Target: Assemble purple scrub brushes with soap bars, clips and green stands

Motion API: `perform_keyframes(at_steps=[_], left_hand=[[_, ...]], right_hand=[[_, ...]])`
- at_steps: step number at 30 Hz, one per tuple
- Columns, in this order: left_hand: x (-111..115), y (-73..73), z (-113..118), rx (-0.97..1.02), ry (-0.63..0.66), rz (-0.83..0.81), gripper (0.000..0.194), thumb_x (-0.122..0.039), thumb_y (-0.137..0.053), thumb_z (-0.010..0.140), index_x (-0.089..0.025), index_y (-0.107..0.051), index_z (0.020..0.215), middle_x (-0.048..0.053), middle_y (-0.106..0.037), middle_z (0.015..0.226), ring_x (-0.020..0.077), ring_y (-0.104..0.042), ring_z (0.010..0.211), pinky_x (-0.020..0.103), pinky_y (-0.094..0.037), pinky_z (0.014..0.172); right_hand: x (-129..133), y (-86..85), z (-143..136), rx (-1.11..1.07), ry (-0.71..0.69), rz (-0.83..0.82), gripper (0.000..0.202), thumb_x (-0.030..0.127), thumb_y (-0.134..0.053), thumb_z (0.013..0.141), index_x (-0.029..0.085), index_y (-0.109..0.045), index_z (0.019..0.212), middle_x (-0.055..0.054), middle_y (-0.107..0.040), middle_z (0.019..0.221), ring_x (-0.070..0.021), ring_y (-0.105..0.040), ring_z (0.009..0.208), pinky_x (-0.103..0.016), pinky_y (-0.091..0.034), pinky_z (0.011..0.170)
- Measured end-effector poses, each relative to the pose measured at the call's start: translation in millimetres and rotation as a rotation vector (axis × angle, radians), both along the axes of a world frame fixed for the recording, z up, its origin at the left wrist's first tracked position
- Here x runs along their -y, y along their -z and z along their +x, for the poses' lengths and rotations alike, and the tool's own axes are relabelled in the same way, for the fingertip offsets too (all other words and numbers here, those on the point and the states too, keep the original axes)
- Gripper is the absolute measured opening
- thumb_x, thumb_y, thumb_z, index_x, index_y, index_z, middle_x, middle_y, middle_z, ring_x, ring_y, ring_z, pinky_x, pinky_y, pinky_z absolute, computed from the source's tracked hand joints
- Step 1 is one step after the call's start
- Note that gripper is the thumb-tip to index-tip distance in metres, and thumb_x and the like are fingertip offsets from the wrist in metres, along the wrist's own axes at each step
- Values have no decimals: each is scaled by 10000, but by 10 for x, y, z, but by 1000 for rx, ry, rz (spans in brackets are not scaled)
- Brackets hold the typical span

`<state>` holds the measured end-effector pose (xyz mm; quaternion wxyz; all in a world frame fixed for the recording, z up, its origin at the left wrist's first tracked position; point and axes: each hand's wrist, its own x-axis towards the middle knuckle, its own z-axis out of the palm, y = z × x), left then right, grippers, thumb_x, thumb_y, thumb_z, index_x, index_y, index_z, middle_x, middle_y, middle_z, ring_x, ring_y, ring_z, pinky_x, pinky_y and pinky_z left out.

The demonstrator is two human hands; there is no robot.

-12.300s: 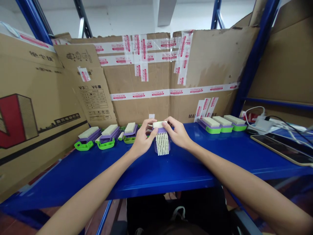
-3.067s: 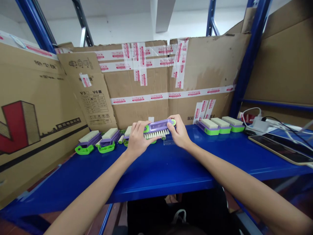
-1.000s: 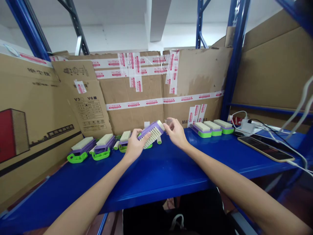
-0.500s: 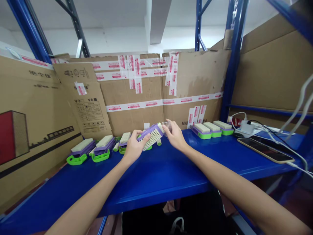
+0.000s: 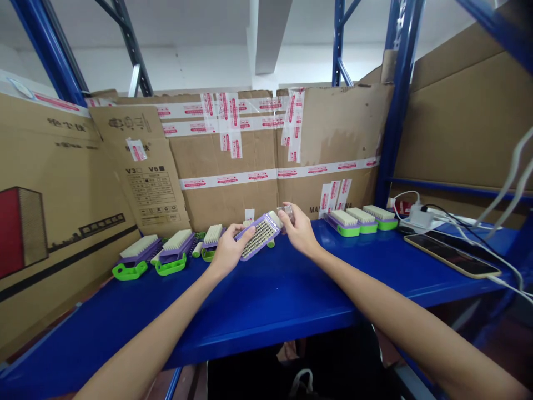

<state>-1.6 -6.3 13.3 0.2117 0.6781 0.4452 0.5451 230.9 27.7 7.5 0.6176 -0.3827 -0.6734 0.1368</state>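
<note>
My left hand [image 5: 227, 250] is closed around the near-left end of a purple brush [image 5: 261, 238], thumb on its face. Rows of short cream bristles cover that face, which is tilted towards me. At the brush's upper right end a cream-coloured part [image 5: 273, 219] shows. My right hand [image 5: 300, 232] pinches a small clear plastic piece [image 5: 286, 211] beside this end; whether the two touch is hard to see. Behind my left hand stands another cream-bristled brush [image 5: 213, 233], partly hidden.
Two purple brushes [image 5: 177, 241] with green handles [image 5: 171, 265] stand at the left, with small cream rollers [image 5: 197, 249] between them. Three green-based brushes [image 5: 345, 218] line the back right. A phone [image 5: 452, 255] and cables lie right on the blue shelf [image 5: 275, 300]; cardboard [image 5: 225, 200] walls its back.
The brush in my left hand has turned, so more of its bristled face shows towards me. My right hand stays at its end, with the clear piece now more visible.
</note>
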Motion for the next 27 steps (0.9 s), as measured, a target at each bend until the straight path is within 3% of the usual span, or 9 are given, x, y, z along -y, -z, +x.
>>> perform_keyframes(at_steps=[5,9,16,27], left_hand=[[0,-14,12,32,68,-19,628,-767,-731,841,-172,-754,1039,118,-813,1074,326,-753,1045,407,-587,893],[4,-8,2,-37,145,-46,622,-740,-678,911,-166,-785,1126,116,-819,1137,331,-755,1056,402,-587,897],[29,76,15,-110,177,-48,620,-672,-766,878,-199,-706,1273,111,-791,1281,332,-750,1171,433,-577,1021],[38,129,103,-58,204,-61,558,-640,-739,908,-216,-614,1250,121,-763,1308,307,-729,1232,449,-562,1064]], right_hand=[[0,8,8,-42,-66,-62,490,619,-536,1042,243,-618,1345,-88,-756,1040,-267,-739,893,-415,-657,728],[-11,14,6,-109,-96,-45,503,667,-520,1035,244,-616,1290,-39,-718,906,-218,-697,731,-369,-628,654],[42,-34,20,-84,-35,1,481,641,-437,1073,249,-579,1312,-37,-706,913,-222,-673,760,-388,-595,758],[222,-126,15,17,80,139,494,561,-436,1083,264,-487,1474,-64,-687,1034,-256,-666,884,-450,-555,908]])
